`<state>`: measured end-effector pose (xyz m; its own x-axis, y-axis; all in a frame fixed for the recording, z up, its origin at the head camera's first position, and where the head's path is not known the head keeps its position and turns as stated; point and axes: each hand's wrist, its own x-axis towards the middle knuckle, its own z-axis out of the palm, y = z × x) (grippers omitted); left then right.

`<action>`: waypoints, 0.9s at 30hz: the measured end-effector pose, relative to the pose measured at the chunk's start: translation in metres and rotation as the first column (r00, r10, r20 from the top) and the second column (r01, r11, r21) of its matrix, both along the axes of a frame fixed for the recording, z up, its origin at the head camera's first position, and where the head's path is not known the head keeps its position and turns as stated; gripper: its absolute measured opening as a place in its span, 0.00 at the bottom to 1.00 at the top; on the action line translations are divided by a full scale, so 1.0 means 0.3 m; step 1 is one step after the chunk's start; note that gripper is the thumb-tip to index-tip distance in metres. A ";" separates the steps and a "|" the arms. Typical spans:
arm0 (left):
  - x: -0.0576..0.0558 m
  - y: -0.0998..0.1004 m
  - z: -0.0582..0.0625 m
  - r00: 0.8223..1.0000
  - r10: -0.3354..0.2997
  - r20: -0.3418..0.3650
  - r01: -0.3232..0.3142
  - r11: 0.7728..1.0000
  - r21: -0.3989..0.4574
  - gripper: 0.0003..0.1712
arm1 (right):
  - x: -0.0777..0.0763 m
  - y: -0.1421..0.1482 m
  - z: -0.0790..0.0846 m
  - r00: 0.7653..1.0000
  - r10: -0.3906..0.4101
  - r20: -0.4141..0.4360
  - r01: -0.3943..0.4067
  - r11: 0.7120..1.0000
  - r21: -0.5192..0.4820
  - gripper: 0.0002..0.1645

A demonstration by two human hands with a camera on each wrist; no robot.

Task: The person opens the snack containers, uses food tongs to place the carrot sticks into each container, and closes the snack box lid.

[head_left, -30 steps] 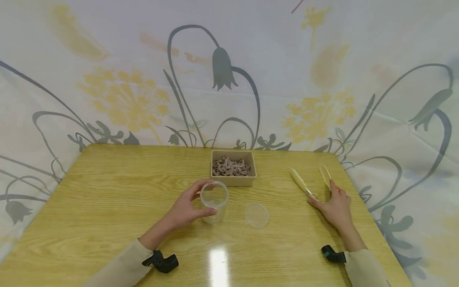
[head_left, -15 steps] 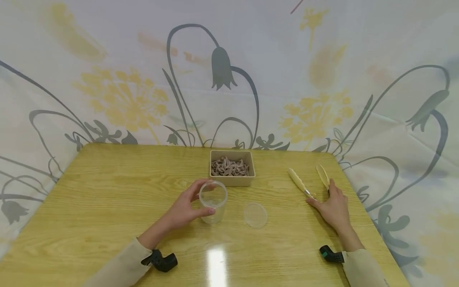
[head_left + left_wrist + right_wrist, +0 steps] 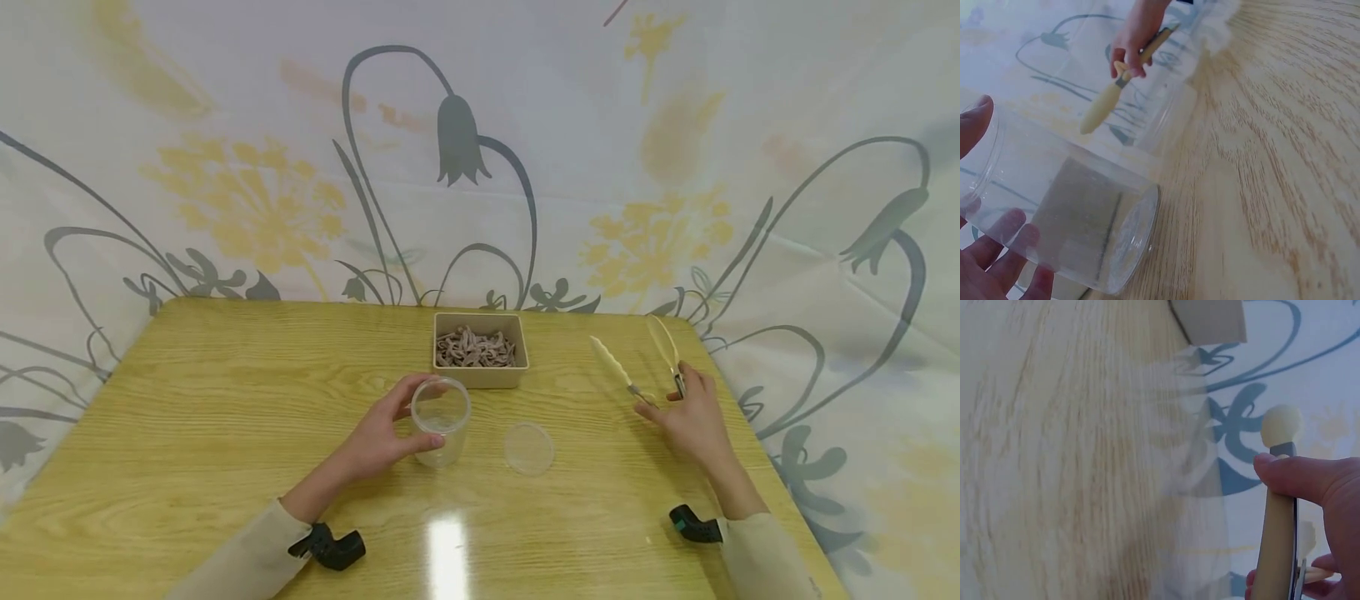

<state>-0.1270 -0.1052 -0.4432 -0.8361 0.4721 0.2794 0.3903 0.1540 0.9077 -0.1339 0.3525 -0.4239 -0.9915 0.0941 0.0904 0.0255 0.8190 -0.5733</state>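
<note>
My left hand (image 3: 375,442) grips a clear plastic jar (image 3: 442,437) round its side, fingers behind and thumb in front. The jar stands upright without a lid, and nothing shows inside it. At the right, my right hand (image 3: 699,421) holds a pair of tongs (image 3: 612,360) with cream tips and metal arms. Its thumb presses one arm (image 3: 1277,540) in the right wrist view. The tongs' tips are spread apart and point toward the wall, raised off the table. A round clear lid (image 3: 529,448) lies flat on the table between the hands.
A beige rectangular box (image 3: 480,379) holding a heap of greyish-brown strips (image 3: 476,346) stands behind the jar, close to it. The wooden table (image 3: 247,375) ends at a wall (image 3: 262,100) covered with flower-patterned cloth.
My right hand has lifted the tongs from the table, and their tips have moved up and slightly left. The left hand keeps its grip on the jar in the same place.
</note>
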 end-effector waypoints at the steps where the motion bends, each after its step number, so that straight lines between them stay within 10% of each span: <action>1: 0.000 0.000 0.000 1.000 0.001 0.000 -0.001 1.000 -0.001 0.40 | -0.001 -0.008 0.008 1.000 0.008 0.005 -0.008 1.000 0.000 0.65; 27: 0.005 0.001 0.005 1.000 0.003 -0.003 -0.003 1.000 -0.003 0.41 | -0.070 -0.221 0.144 0.971 0.240 -0.005 -0.239 0.968 0.081 0.53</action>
